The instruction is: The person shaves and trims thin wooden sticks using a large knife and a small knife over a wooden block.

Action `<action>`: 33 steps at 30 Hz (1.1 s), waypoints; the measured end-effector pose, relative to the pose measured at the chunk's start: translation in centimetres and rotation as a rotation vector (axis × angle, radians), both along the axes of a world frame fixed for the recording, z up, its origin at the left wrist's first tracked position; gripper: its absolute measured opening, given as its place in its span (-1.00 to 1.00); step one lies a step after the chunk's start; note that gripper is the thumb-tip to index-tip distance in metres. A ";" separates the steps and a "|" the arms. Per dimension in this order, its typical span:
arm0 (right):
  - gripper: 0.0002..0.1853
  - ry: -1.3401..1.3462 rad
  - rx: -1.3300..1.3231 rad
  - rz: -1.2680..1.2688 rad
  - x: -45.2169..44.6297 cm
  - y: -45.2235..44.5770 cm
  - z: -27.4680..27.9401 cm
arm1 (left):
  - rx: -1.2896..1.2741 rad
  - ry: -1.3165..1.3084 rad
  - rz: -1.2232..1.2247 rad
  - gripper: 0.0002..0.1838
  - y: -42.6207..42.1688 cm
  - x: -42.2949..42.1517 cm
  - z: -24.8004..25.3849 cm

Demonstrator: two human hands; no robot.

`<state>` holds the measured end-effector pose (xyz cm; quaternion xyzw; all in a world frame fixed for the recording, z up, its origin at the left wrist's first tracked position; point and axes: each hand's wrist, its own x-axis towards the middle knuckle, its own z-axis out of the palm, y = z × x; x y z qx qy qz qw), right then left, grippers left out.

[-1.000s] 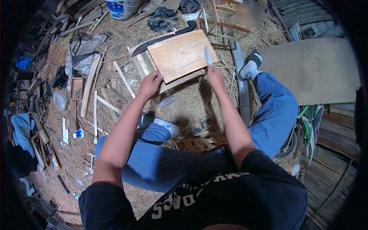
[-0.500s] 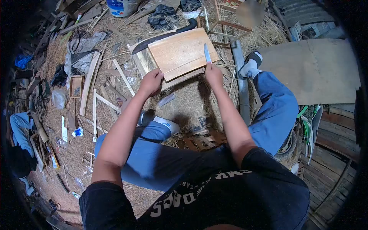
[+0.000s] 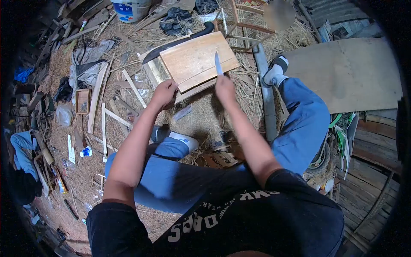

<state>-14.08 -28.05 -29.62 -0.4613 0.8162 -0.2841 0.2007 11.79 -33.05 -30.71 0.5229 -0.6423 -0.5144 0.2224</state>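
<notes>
A pale wooden board (image 3: 195,58) lies tilted on a low wooden stand (image 3: 155,72), with a straight line running along its near side. At the board's near left corner, my left hand (image 3: 164,94) is closed, fingers pinching the edge. My right hand (image 3: 225,90) is wrapped round the handle of a knife (image 3: 218,63). The blade points away from me, over the board's right part, and I cannot tell whether it touches the wood. Behind the board lies a long black object with a curved end (image 3: 207,29), partly covered by it.
Straw and wood scraps cover the ground. Wooden strips (image 3: 98,96) and a small wooden box (image 3: 83,101) lie to the left. A bucket (image 3: 130,10) and a wooden frame (image 3: 244,23) stand at the back. A large sheet (image 3: 346,75) is on the right. Another person's leg (image 3: 23,147) shows far left.
My right hand has moved left and a little nearer to me with the knife, along the board's near side. My left hand stays at the corner. The view has shifted slightly.
</notes>
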 end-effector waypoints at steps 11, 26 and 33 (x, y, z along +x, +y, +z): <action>-0.42 -0.164 0.195 -0.002 -8.1 -1.5 0.3 | 0.060 0.025 0.006 -0.70 -0.3 0.3 -0.6; -0.49 -0.094 0.165 0.010 -2.7 -1.6 1.8 | 0.268 0.072 0.039 -0.71 -0.6 0.1 0.9; -0.45 -0.205 0.268 0.335 7.7 2.8 4.5 | 0.288 0.062 -0.016 -0.71 -0.8 0.4 0.4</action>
